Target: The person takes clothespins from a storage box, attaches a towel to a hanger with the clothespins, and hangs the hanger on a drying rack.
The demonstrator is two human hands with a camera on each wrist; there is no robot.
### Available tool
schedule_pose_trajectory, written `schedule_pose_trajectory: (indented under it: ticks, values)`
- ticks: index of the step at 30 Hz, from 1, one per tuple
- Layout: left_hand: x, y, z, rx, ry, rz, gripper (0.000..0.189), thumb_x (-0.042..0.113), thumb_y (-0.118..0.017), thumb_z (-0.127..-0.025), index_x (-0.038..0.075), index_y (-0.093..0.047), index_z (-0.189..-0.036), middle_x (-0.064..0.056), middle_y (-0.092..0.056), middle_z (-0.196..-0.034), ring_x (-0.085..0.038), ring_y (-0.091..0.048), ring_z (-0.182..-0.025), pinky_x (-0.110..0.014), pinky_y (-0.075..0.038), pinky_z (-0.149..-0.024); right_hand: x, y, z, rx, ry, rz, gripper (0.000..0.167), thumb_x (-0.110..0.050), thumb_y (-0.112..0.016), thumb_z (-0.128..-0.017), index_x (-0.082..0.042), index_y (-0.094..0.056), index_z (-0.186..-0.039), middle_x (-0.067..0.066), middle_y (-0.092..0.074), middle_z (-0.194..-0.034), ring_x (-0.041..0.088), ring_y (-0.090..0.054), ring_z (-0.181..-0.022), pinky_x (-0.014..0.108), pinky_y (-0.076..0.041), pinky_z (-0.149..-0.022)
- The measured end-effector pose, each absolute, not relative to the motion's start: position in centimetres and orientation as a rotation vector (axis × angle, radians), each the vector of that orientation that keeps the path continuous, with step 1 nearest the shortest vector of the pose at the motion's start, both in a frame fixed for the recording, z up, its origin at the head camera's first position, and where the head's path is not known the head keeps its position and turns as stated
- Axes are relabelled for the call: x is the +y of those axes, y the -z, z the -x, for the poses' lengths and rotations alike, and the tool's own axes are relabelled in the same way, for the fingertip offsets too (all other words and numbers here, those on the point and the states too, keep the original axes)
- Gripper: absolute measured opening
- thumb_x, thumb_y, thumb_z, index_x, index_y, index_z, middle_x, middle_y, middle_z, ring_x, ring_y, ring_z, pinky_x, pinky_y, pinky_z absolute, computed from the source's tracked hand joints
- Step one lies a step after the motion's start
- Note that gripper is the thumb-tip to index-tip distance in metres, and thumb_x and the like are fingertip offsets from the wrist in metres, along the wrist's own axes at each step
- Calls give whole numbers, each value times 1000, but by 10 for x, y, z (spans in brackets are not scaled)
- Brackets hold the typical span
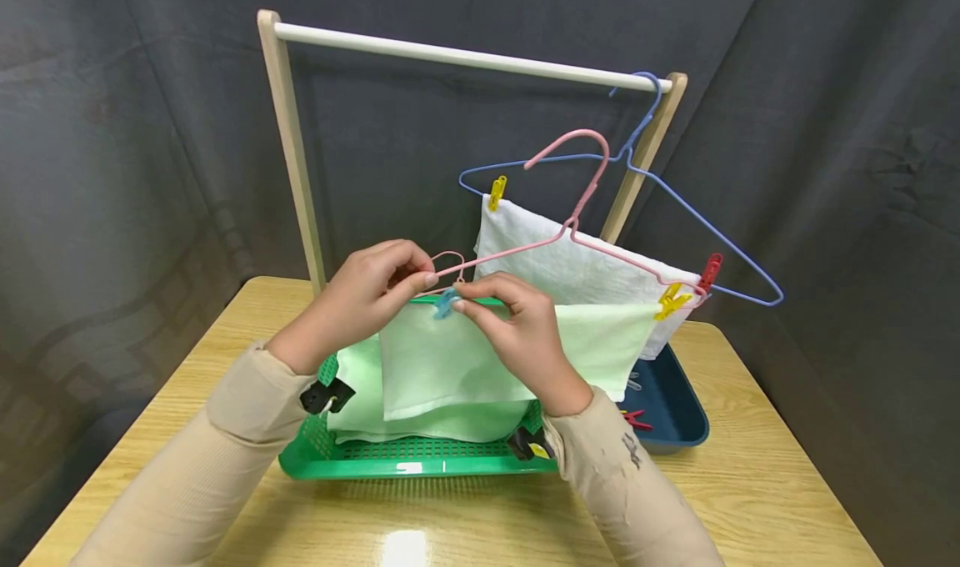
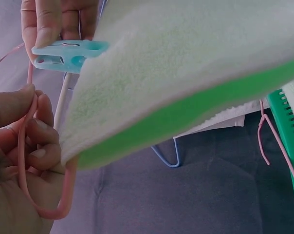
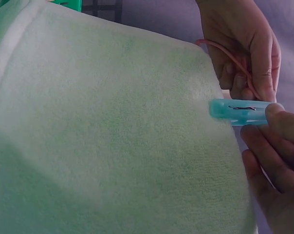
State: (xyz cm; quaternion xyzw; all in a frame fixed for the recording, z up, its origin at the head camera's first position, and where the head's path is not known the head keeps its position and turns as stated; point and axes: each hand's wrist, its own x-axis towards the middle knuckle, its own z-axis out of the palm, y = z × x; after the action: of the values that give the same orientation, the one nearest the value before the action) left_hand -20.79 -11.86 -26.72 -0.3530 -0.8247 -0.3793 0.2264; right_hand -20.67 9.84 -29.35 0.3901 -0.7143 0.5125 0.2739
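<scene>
My left hand (image 1: 378, 288) grips the left end of a pink hanger (image 1: 517, 251), its looped corner lying across the palm in the left wrist view. A pale green towel (image 1: 450, 358) hangs over the hanger's lower bar. Between thumb and fingers, my right hand (image 1: 517, 325) pinches a light blue clothespin (image 3: 239, 112), whose jaws sit over the towel's edge close beside the left hand. A yellow clothespin (image 1: 672, 302) clips the towel near the hanger's right end. The pink hook points up, apart from the rack.
A blue hanger (image 1: 682, 204) hangs on the rack's white rod (image 1: 465, 56), carrying a white towel (image 1: 540, 258) with yellow and red clothespins. Below the hands, a green basket (image 1: 420, 467) holds more pale green cloth. Beside it, a dark blue tray (image 1: 682, 400) contains clothespins.
</scene>
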Motion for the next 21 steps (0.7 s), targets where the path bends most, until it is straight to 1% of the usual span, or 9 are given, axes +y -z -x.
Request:
schedule_pose_trajectory:
  ticks: [5,12,21]
  values:
    - [-118,269,208,-2263,1035,983,5,9,-69,-97,5,-67,-95,-1,-58,-84,-13,-49,-72,-27,-43,-65,98,293,209,-1926,-1350,-1054,17,8,-80,-81,3,-78,-97,12,-76,-92,24,-72,-91,31,-57,-82]
    - [-115,268,207,-2244,1038,1002,4,8,-67,-98,5,-66,-95,0,-58,-85,-12,-50,-72,-27,-43,-65,95,295,211,-1944,-1384,-1071,12,9,-80,-81,3,-78,-91,11,-76,-90,21,-72,-86,30,-58,-77]
    - [-113,271,207,-2228,1036,1007,3,5,-66,-98,6,-66,-95,0,-56,-84,-12,-47,-70,-27,-41,-63,87,295,211,-2020,-1359,-1038,12,4,-81,-82,4,-78,-93,12,-76,-93,23,-72,-89,31,-58,-78]
